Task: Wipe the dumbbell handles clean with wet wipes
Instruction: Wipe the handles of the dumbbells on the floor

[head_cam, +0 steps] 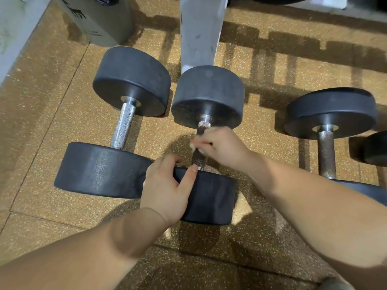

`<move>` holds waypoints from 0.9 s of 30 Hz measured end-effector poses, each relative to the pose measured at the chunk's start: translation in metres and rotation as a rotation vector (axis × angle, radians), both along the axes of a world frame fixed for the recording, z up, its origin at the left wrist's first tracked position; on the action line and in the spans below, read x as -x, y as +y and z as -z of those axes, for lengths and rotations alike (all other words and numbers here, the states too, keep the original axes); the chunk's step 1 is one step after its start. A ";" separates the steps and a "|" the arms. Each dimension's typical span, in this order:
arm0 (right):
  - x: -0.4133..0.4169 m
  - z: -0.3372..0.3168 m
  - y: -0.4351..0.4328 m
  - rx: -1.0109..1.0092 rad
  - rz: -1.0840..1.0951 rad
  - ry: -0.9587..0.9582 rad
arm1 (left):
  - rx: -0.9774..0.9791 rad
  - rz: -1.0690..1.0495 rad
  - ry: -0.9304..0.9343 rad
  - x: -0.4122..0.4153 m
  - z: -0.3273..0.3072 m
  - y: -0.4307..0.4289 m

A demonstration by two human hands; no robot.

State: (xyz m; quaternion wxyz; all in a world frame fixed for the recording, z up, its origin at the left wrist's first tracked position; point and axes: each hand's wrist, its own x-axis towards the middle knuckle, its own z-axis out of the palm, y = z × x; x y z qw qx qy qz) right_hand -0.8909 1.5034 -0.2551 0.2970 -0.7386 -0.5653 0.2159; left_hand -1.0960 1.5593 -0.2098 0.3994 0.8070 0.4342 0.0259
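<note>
Three black dumbbells lie on the floor. The middle dumbbell [209, 95] has a knurled metal handle [199, 160]. My right hand [219, 147] wraps a white wet wipe [193, 146] around that handle near its middle. My left hand [167, 189] grips the rim of the middle dumbbell's near head [211, 197], thumb on top. The left dumbbell [129, 80] shows a shiny bare handle [123, 126]. The right dumbbell [330, 111] has a dull, rusty handle [326, 151].
A white metal post [201, 32] stands just behind the middle dumbbell. A grey bin [98, 19] sits at the back left by a wall. Another black weight [368, 147] pokes in at the right edge. The floor is speckled tan rubber tiles [52, 126].
</note>
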 end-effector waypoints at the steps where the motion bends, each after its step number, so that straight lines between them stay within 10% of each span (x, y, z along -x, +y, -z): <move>1: -0.004 0.002 0.008 -0.030 0.118 -0.029 | 0.000 -0.001 0.003 0.000 0.000 0.000; 5: -0.002 0.005 0.014 -0.052 0.403 -0.039 | 0.000 0.000 0.010 0.000 0.000 0.000; 12: 0.008 -0.005 -0.015 0.113 -0.068 0.221 | 0.010 -0.004 -0.013 0.001 0.001 0.001; 18: -0.004 0.002 0.016 -0.021 0.466 0.075 | 0.012 -0.012 0.002 -0.001 -0.002 0.000; 24: 0.014 0.001 -0.018 -0.009 -0.057 0.052 | 0.007 -0.011 0.007 -0.001 -0.003 0.000; 27: 0.003 0.001 -0.007 -0.025 0.072 -0.066 | 0.001 -0.007 0.036 -0.002 -0.005 -0.001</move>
